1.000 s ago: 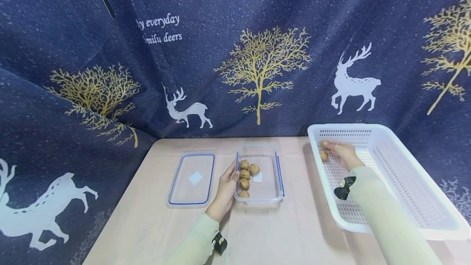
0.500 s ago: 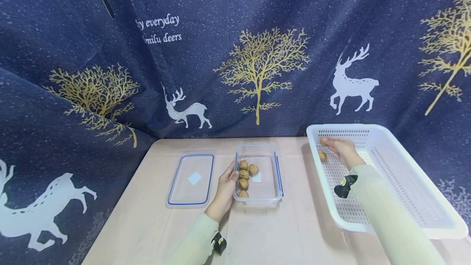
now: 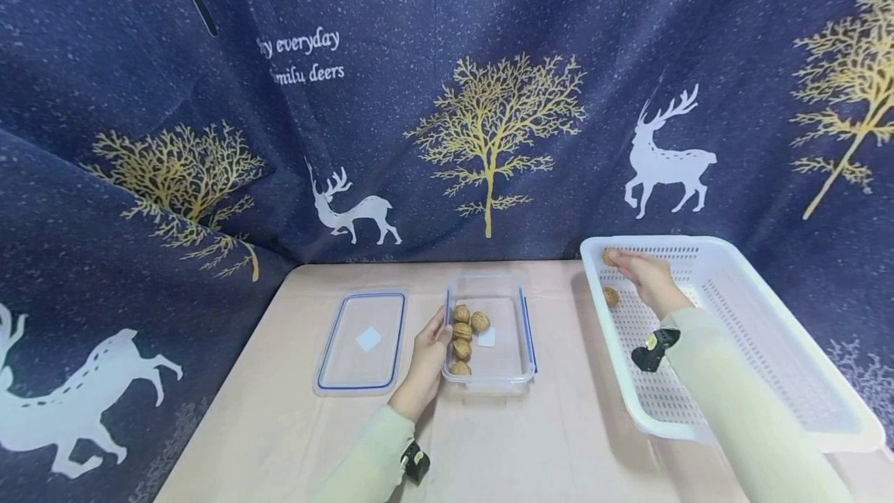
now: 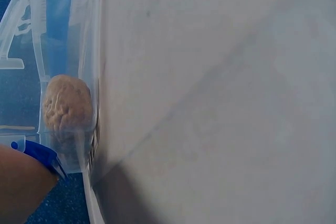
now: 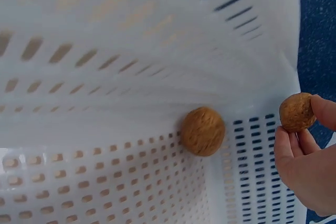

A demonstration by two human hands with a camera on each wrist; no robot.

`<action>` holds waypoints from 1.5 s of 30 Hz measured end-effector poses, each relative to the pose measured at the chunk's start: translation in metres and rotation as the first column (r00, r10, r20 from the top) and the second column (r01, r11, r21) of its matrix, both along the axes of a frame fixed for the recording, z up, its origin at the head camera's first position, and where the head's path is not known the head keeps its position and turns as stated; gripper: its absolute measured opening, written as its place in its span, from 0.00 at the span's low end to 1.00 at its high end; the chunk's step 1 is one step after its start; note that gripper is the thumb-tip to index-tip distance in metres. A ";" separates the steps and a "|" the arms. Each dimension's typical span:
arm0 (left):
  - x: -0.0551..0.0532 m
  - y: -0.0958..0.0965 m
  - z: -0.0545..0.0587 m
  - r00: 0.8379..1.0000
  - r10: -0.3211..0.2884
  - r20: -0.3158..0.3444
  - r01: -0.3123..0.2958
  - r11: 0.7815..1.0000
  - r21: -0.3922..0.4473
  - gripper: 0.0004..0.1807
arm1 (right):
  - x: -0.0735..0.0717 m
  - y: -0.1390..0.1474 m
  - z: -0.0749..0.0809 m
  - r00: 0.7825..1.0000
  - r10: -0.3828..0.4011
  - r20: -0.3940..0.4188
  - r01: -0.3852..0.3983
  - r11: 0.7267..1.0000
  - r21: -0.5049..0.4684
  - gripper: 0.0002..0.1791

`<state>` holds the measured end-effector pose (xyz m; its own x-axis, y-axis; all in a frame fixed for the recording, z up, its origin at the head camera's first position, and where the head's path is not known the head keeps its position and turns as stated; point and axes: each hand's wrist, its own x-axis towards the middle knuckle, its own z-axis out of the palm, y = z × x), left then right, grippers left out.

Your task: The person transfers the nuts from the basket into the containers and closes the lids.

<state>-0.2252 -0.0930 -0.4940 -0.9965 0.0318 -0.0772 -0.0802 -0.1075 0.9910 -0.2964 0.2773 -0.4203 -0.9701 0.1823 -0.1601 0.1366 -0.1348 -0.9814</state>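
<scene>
In the head view, the person's right hand [image 3: 654, 283] reaches into the white basket [image 3: 632, 402] and pinches one walnut [image 3: 609, 257] between thumb and fingertips, near the basket's far left corner. A second walnut [image 3: 611, 296] lies below it, beside the basket's left wall. The left hand [image 3: 424, 363] lies against the left side of the clear plastic box [image 3: 513, 363], with its thumb at the rim; whether the fingers curl round the wall cannot be told. Five loose walnuts [image 3: 462, 348] are in the box, four in a line along its left wall and one just to the right of that line. A clear lid [image 3: 359, 359] with a blue edge lies flat on the table [image 3: 559, 441], left of the box. A dark blue cloth [image 3: 433, 6] printed with deer and trees hangs behind.

In the left wrist view, a blurred part of the left hand shows at the lower left, next to a blue strip on the box. One walnut is seen through the clear wall; the table fills most of the rest.

In the right wrist view, the thumb presses the held walnut from one side and the fingertips from below. The second walnut sits on the holed basket floor, where it meets the wall.
</scene>
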 end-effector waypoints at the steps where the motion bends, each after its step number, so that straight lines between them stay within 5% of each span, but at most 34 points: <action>1: 0.000 0.000 0.000 1.000 0.003 0.003 -0.003 1.000 0.000 0.28 | -0.001 -0.001 0.001 1.000 -0.008 -0.002 0.008 1.000 -0.009 0.26; 5: 0.000 0.000 -0.002 1.000 0.004 0.004 -0.004 1.000 -0.008 0.28 | -0.001 -0.005 0.007 1.000 -0.023 0.007 0.023 1.000 -0.021 0.35; 11: 0.001 0.000 -0.001 1.000 0.008 0.000 -0.008 1.000 -0.014 0.28 | 0.004 -0.013 0.018 1.000 -0.017 -0.013 0.016 0.999 -0.037 0.36; 20: 0.001 0.001 -0.001 1.000 0.020 0.009 -0.019 1.000 -0.019 0.28 | 0.006 -0.024 0.031 0.998 -0.063 -0.028 0.056 0.980 -0.192 0.21; 29: 0.001 0.000 -0.002 1.000 0.015 -0.004 -0.015 1.000 -0.024 0.27 | 0.009 -0.035 0.042 0.998 -0.061 -0.030 0.054 0.981 -0.185 0.34; 40: 0.017 0.000 0.029 1.000 -0.011 -0.010 0.011 1.000 -0.028 0.27 | 0.014 -0.065 0.055 0.996 -0.058 -0.067 0.037 0.959 -0.282 0.30; 45: 0.016 0.001 0.028 1.000 -0.008 -0.022 0.008 1.000 -0.024 0.27 | 0.019 -0.080 0.057 0.999 -0.018 -0.051 0.006 0.975 -0.222 0.33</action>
